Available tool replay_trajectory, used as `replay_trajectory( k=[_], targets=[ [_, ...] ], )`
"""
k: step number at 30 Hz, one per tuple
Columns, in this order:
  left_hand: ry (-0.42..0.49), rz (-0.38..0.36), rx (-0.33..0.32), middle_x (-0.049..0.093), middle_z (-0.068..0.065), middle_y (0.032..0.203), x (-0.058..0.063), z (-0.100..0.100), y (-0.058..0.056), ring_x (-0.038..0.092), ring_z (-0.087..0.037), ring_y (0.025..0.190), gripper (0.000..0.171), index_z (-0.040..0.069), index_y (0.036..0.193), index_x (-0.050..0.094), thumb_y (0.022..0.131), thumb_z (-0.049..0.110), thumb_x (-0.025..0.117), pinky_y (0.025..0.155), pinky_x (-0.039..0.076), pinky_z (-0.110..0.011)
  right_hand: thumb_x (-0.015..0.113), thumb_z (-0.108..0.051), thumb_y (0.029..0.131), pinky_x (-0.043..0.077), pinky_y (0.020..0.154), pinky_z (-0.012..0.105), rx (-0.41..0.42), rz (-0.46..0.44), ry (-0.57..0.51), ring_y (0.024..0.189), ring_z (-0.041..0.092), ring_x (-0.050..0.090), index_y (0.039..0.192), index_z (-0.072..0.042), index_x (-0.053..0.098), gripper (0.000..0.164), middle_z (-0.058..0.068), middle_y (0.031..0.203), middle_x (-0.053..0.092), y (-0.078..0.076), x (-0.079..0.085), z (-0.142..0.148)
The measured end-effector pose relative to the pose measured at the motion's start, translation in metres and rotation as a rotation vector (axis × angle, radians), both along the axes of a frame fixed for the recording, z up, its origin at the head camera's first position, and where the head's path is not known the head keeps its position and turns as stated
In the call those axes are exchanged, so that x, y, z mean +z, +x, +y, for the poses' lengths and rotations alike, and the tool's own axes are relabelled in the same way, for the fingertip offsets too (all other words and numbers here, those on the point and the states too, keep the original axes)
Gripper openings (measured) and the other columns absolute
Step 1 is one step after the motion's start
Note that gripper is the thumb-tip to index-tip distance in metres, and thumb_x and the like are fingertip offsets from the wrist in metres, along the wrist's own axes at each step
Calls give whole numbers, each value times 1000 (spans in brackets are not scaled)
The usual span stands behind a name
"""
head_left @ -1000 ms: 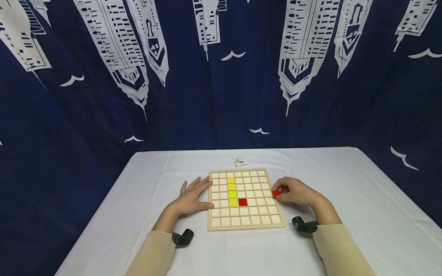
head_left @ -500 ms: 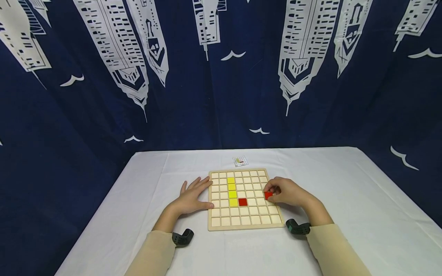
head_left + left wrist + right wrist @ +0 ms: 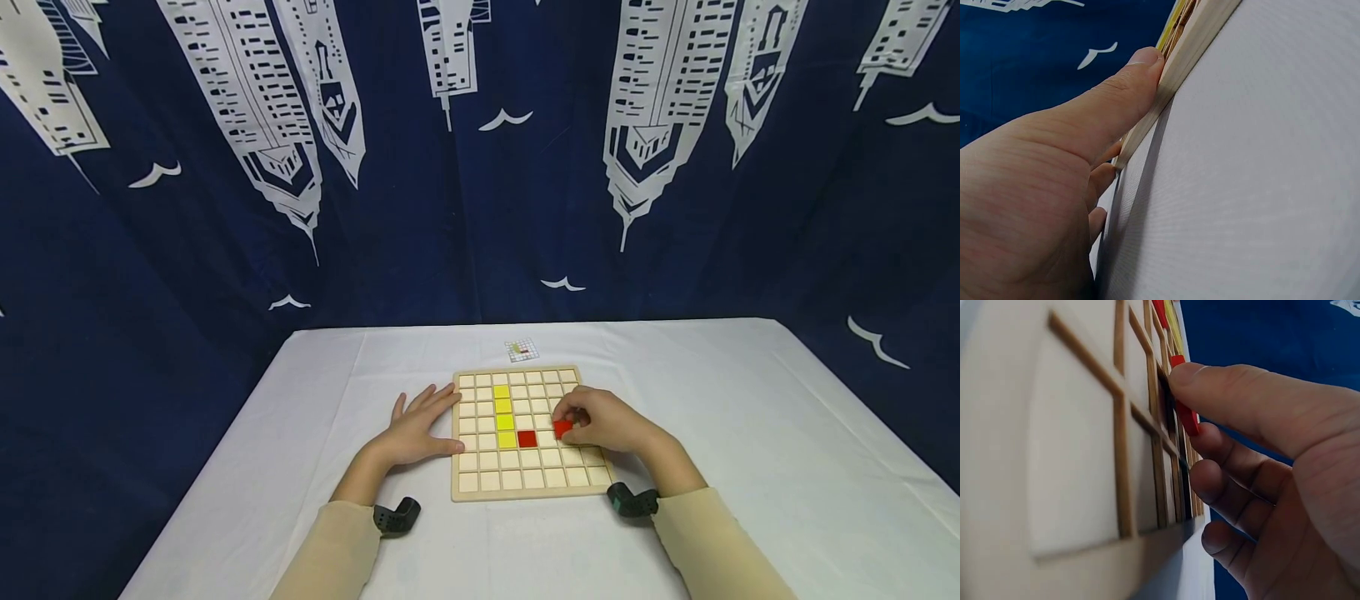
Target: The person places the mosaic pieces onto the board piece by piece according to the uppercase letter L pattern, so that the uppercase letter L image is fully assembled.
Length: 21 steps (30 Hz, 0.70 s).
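Note:
A wooden grid board [image 3: 532, 493] with cream squares lies on the white table. Down one column runs a line of several yellow tiles [image 3: 504, 414], and beside the lowest one lies a red tile [image 3: 527, 439]. My right hand [image 3: 609, 420] pinches another red tile [image 3: 563, 429] between thumb and fingers, close over the board's right part. In the right wrist view that held tile [image 3: 1189, 416] is tilted near the grid ridges. My left hand [image 3: 415, 429] rests with spread, straight fingers at the board's left edge; its thumb [image 3: 1138, 72] touches the side in the left wrist view.
A small printed grid card [image 3: 522, 350] lies behind the board, showing a coloured pattern. A dark blue curtain [image 3: 465, 208] with white building prints hangs behind the white table [image 3: 697, 358]. Black wrist devices [image 3: 633, 502] sit on both wrists.
My right hand has moved left with the red tile, from the board's right edge to over its squares. The left hand has stayed put.

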<state>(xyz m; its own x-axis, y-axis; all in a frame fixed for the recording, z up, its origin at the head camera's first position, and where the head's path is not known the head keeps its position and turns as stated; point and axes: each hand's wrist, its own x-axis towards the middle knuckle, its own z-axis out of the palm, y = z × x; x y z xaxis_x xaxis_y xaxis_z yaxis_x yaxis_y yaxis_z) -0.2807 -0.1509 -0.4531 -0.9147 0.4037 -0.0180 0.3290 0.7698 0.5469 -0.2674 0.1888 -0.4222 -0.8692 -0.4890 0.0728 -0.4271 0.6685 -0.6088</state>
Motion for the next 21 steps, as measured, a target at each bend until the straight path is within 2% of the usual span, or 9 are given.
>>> replay_trajectory(
  k=[8,21],
  targets=[
    [-7,0,4,25,5,167,0,0,-1,10,-28,158,89,22,154,40,80,52,78,123,-12,-63,81,-12,82,42,67,20,46,38,31,80,15,50,97,-16,71,18,0,88,60,1,-1,-14],
    [-14,1,8,25,3,167,-1,1,-1,10,-29,158,89,21,154,40,80,52,78,122,-10,-64,81,-13,83,44,68,20,52,12,4,80,14,50,100,-16,72,19,0,89,60,3,-4,-19]
  ],
)
